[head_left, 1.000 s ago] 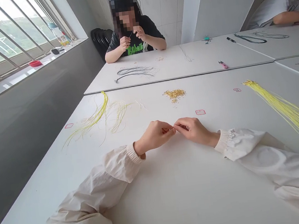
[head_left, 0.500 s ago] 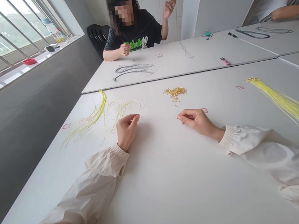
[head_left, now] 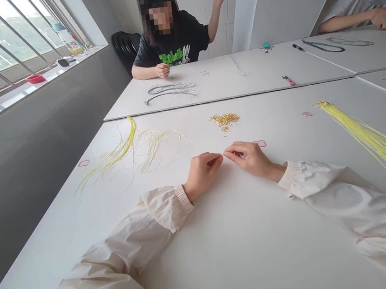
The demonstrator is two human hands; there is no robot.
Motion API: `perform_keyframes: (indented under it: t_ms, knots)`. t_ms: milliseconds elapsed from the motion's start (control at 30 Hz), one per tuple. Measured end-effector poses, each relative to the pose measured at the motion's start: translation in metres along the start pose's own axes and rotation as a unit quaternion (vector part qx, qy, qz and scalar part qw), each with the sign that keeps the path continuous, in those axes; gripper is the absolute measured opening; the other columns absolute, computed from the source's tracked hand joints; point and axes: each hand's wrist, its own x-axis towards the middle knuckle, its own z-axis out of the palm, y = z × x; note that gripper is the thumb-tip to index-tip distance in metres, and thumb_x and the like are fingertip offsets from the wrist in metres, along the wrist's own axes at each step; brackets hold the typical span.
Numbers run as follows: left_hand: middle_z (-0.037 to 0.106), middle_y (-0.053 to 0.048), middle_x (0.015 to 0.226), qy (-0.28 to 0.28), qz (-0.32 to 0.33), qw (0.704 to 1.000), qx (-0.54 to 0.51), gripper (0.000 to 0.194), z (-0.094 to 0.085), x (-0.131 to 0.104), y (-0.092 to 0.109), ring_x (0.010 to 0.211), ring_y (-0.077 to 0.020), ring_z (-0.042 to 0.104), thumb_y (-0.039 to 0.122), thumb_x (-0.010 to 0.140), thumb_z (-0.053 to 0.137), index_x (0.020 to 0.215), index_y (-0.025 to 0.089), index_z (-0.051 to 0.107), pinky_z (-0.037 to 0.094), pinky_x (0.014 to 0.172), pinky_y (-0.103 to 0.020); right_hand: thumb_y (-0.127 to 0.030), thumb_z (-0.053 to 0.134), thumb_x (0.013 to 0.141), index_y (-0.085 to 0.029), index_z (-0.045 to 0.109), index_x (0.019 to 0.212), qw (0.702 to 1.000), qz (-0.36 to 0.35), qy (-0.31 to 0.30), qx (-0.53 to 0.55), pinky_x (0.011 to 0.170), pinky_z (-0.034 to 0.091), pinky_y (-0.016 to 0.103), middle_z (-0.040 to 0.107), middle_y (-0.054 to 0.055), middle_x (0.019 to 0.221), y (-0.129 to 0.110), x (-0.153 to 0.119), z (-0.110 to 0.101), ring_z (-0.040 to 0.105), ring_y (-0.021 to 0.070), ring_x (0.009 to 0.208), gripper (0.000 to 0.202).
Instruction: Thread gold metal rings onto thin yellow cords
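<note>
My left hand [head_left: 204, 173] is closed in a pinch, its fingertips almost meeting those of my right hand [head_left: 251, 158], which is pinched too. Whatever lies between the fingers of either hand is too small to make out. Just beyond them is a pile of small gold-coloured metal pieces [head_left: 225, 119]. Loose yellow threads [head_left: 151, 149] spread over the table to the left of my hands, by a yellow thread bundle [head_left: 131, 133]. Off to the right lies a long bundle of yellow threads [head_left: 364, 135] with gold-coloured bits at its far end.
Across the white table [head_left: 226, 243] sits a person in a black shirt [head_left: 197, 34], one hand raised. Before that person are dark cords [head_left: 172, 90]. Pink thread snips [head_left: 289, 80] and a black marker [head_left: 298, 47] lie farther right. Another person's hands [head_left: 383, 17] show at far right.
My left hand has moved right, up to my right hand, which has stayed nearly in place. The person across has raised one hand higher. At far right, the other person's hands have come into view.
</note>
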Motion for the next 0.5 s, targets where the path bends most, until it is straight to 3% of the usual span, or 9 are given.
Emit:
perform_keyframes:
  t_ms: [167,300,500]
  knots:
    - [0.063,-0.002,0.065,-0.003,-0.083,0.994,-0.065,0.031,-0.004,0.001,-0.003,0.058,-0.0123,0.050,0.041,0.087,0.059,0.077,0.014,0.073,0.039,0.055,-0.024,-0.029,0.053,0.092,-0.019,0.065,0.082,0.992,0.036,0.085,-0.084,0.069,0.043,0.031,0.065,0.005,0.082,0.035,0.033,-0.009,0.055,0.0177,0.075,0.018]
    - [0.061,-0.001,0.062,-0.007,-0.098,0.991,-0.088,0.032,-0.003,0.000,-0.001,0.055,-0.0112,0.046,0.042,0.085,0.060,0.076,0.014,0.072,0.036,0.053,-0.024,-0.026,0.062,0.083,-0.018,0.066,0.081,0.994,0.049,0.045,-0.092,0.071,0.043,0.032,0.066,0.006,0.089,0.058,0.057,-0.012,0.052,0.0166,0.072,0.009]
    - [0.065,-0.003,0.067,-0.011,-0.105,0.988,-0.113,0.031,-0.002,-0.001,0.003,0.057,-0.0116,0.049,0.041,0.086,0.061,0.079,0.014,0.072,0.038,0.054,-0.024,-0.026,0.061,0.082,-0.017,0.063,0.076,0.995,0.059,-0.020,-0.082,0.071,0.042,0.030,0.065,0.004,0.084,0.057,0.062,-0.014,0.052,0.0152,0.072,0.011]
